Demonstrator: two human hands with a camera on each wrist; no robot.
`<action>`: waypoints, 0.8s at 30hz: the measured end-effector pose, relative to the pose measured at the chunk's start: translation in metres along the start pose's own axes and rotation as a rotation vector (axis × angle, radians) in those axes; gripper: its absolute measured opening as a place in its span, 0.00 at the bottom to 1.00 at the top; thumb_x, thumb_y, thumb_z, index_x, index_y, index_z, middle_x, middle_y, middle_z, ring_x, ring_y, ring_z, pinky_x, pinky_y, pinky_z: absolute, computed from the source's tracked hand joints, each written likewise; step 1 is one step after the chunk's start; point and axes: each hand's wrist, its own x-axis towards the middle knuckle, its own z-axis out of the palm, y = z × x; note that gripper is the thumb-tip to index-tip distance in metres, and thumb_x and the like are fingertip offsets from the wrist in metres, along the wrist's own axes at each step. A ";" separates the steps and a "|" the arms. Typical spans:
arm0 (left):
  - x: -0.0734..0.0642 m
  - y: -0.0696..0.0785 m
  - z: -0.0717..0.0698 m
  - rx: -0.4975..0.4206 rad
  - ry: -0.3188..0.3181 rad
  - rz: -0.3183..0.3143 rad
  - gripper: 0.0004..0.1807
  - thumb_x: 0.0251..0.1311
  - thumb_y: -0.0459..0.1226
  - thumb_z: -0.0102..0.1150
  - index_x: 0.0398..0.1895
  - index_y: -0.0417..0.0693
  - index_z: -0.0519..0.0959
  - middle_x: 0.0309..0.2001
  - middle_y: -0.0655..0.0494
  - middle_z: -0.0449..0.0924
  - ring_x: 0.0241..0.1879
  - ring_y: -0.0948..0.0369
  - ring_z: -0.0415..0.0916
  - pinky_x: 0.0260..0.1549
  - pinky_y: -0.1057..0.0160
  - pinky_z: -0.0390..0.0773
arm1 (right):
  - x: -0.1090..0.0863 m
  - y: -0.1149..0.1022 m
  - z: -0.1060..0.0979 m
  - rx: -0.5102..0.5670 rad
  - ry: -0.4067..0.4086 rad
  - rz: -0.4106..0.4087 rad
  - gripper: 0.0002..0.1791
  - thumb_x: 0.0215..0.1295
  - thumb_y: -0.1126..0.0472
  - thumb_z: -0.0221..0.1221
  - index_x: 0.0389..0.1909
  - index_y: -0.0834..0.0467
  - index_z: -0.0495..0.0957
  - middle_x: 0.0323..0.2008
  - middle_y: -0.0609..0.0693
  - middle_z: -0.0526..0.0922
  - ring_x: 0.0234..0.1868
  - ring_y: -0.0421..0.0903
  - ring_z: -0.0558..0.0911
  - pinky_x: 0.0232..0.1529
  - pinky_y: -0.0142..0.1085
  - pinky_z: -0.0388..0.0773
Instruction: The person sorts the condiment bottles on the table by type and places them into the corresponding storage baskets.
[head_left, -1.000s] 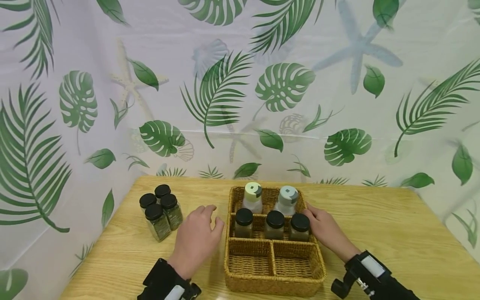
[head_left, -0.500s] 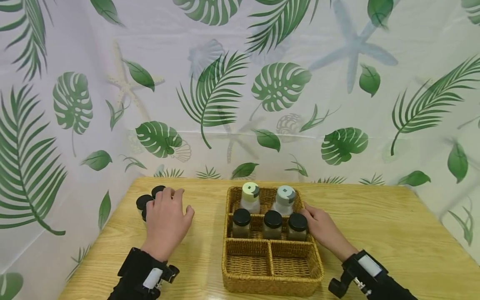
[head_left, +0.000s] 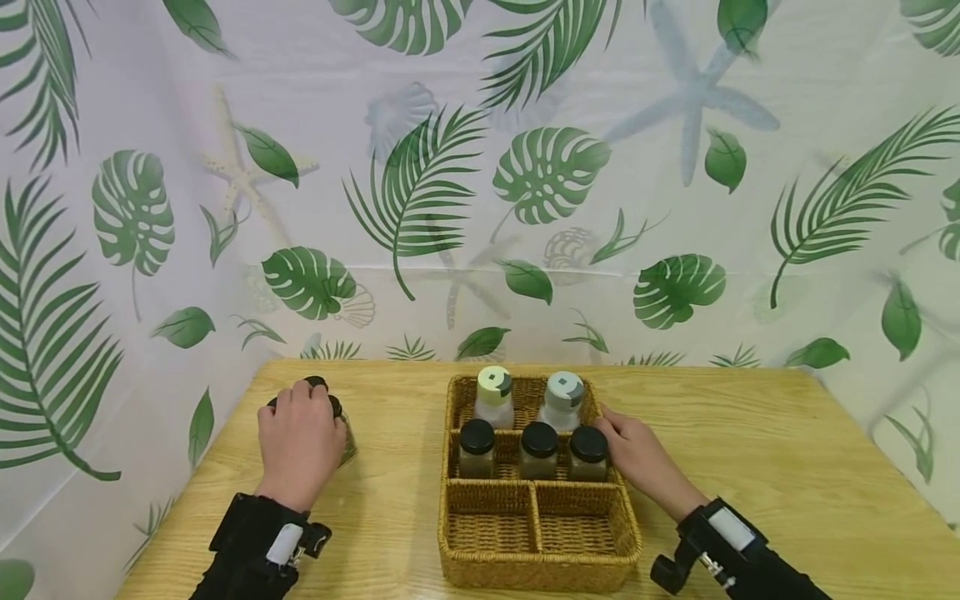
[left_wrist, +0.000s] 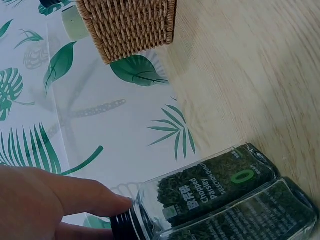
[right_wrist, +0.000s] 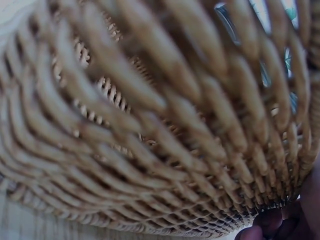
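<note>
At the left of the table my left hand (head_left: 300, 446) reaches over a cluster of black-capped glass spice jars (head_left: 348, 442), hiding most of them. In the left wrist view, thumb and finger hold the black cap of a jar labelled chopped parsley (left_wrist: 212, 190), standing against a second jar. My right hand (head_left: 641, 454) grips the right side of a woven basket (head_left: 540, 573), thumb near its rim; the fingers are mostly hidden. Inside the basket's back part stand a yellow-topped bottle (head_left: 494, 404) and a grey-topped bottle (head_left: 562, 404). Three black-capped jars (head_left: 538, 452) fill its middle row.
The basket's front row has two compartments split by a woven divider (head_left: 535, 517). Wooden tabletop (head_left: 397, 475) lies between the jars and the basket. Behind the table hangs a leaf-printed cloth (head_left: 450, 208).
My left hand has moved leftward from beside the basket onto the jar cluster and now holds a cap. The right hand stays at the basket; the view has shifted slightly.
</note>
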 end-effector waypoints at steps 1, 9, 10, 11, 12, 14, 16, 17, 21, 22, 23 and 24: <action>0.000 0.000 0.000 0.003 0.010 0.007 0.17 0.44 0.35 0.70 0.33 0.28 0.80 0.32 0.35 0.75 0.34 0.40 0.71 0.31 0.39 0.71 | 0.000 0.000 0.000 0.003 -0.001 0.000 0.30 0.77 0.52 0.39 0.70 0.68 0.55 0.07 0.44 0.59 0.07 0.41 0.56 0.12 0.34 0.58; -0.001 0.000 0.002 -0.014 0.039 0.030 0.14 0.42 0.32 0.70 0.30 0.28 0.81 0.32 0.34 0.76 0.31 0.41 0.72 0.29 0.41 0.74 | -0.001 0.001 0.001 -0.008 0.009 0.003 0.29 0.77 0.53 0.40 0.70 0.68 0.56 0.07 0.44 0.60 0.08 0.41 0.56 0.12 0.33 0.58; -0.001 -0.001 0.002 -0.019 0.041 0.035 0.13 0.41 0.31 0.70 0.29 0.28 0.80 0.32 0.34 0.76 0.30 0.41 0.72 0.29 0.41 0.73 | -0.001 0.001 0.001 -0.008 0.011 0.004 0.29 0.77 0.53 0.40 0.70 0.68 0.56 0.07 0.44 0.60 0.08 0.41 0.56 0.12 0.33 0.58; -0.001 -0.001 0.002 -0.023 0.044 0.041 0.13 0.41 0.31 0.70 0.28 0.28 0.80 0.31 0.34 0.75 0.29 0.41 0.72 0.29 0.41 0.73 | -0.001 0.001 0.001 -0.007 0.012 0.005 0.29 0.77 0.53 0.40 0.70 0.67 0.56 0.07 0.44 0.60 0.08 0.41 0.56 0.12 0.33 0.58; -0.001 -0.001 0.003 -0.027 0.048 0.050 0.12 0.42 0.30 0.69 0.27 0.28 0.80 0.31 0.34 0.75 0.28 0.42 0.72 0.29 0.41 0.73 | -0.001 0.000 0.000 -0.005 0.014 0.004 0.29 0.77 0.53 0.40 0.70 0.67 0.56 0.07 0.44 0.60 0.08 0.41 0.56 0.12 0.33 0.58; -0.001 -0.001 0.003 -0.032 0.053 0.066 0.12 0.42 0.30 0.69 0.27 0.28 0.79 0.30 0.35 0.75 0.27 0.42 0.72 0.30 0.40 0.72 | -0.001 0.000 0.000 0.002 0.013 0.003 0.29 0.77 0.52 0.40 0.70 0.67 0.56 0.07 0.44 0.60 0.08 0.41 0.56 0.12 0.34 0.58; 0.000 -0.001 0.003 -0.033 0.049 0.077 0.12 0.42 0.30 0.69 0.26 0.28 0.79 0.29 0.35 0.74 0.27 0.42 0.72 0.31 0.39 0.71 | -0.001 -0.001 0.000 0.007 0.012 0.001 0.29 0.77 0.52 0.40 0.70 0.67 0.56 0.07 0.44 0.59 0.08 0.41 0.55 0.12 0.34 0.58; 0.000 -0.001 0.003 -0.032 0.042 0.078 0.12 0.42 0.31 0.70 0.27 0.29 0.79 0.29 0.35 0.75 0.28 0.42 0.72 0.31 0.39 0.71 | -0.001 -0.001 0.000 0.010 0.011 -0.001 0.29 0.77 0.52 0.40 0.70 0.67 0.56 0.07 0.44 0.59 0.08 0.41 0.55 0.12 0.34 0.57; 0.001 -0.001 0.003 -0.029 -0.001 0.070 0.13 0.43 0.32 0.69 0.27 0.30 0.79 0.27 0.36 0.75 0.28 0.41 0.73 0.31 0.39 0.70 | -0.001 -0.001 0.000 0.010 0.009 0.001 0.29 0.77 0.53 0.40 0.70 0.67 0.56 0.07 0.44 0.59 0.08 0.41 0.55 0.12 0.33 0.57; 0.002 0.000 0.003 -0.029 -0.010 0.067 0.12 0.43 0.32 0.69 0.27 0.30 0.79 0.27 0.36 0.75 0.28 0.41 0.73 0.31 0.40 0.70 | -0.001 -0.001 0.000 0.007 0.010 0.003 0.29 0.77 0.53 0.40 0.70 0.67 0.56 0.07 0.44 0.59 0.08 0.41 0.55 0.12 0.33 0.57; 0.002 0.000 0.003 -0.030 -0.016 0.066 0.12 0.43 0.32 0.69 0.27 0.31 0.78 0.26 0.37 0.75 0.27 0.41 0.73 0.30 0.40 0.70 | -0.001 -0.001 0.000 0.002 0.010 0.005 0.29 0.77 0.53 0.40 0.70 0.68 0.56 0.07 0.44 0.59 0.08 0.41 0.55 0.12 0.33 0.57; 0.002 0.000 0.003 -0.033 -0.019 0.065 0.11 0.43 0.32 0.68 0.26 0.31 0.78 0.26 0.37 0.75 0.27 0.41 0.73 0.29 0.41 0.70 | -0.001 -0.001 0.000 -0.005 0.009 0.004 0.29 0.77 0.53 0.40 0.69 0.69 0.56 0.07 0.44 0.59 0.08 0.41 0.55 0.12 0.33 0.58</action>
